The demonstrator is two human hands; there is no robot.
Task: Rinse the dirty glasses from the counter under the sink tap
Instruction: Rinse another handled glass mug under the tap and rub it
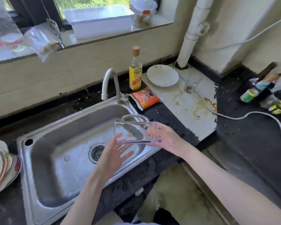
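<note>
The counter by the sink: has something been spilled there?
Yes. Brownish-orange stains streak the white counter patch right of the sink, between a dirty glass and a white cable that crosses them.

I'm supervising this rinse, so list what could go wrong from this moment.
1. The clear glass is tilted over the sink, held by the right hand alone; the left hand is open beside it. A wet grip could slip and the glass could break in the basin.
2. The tap spout sits close; lifting the glass could knock its rim.
3. Another dirty glass stands beside a cable; reaching for it could snag the cable.
</note>
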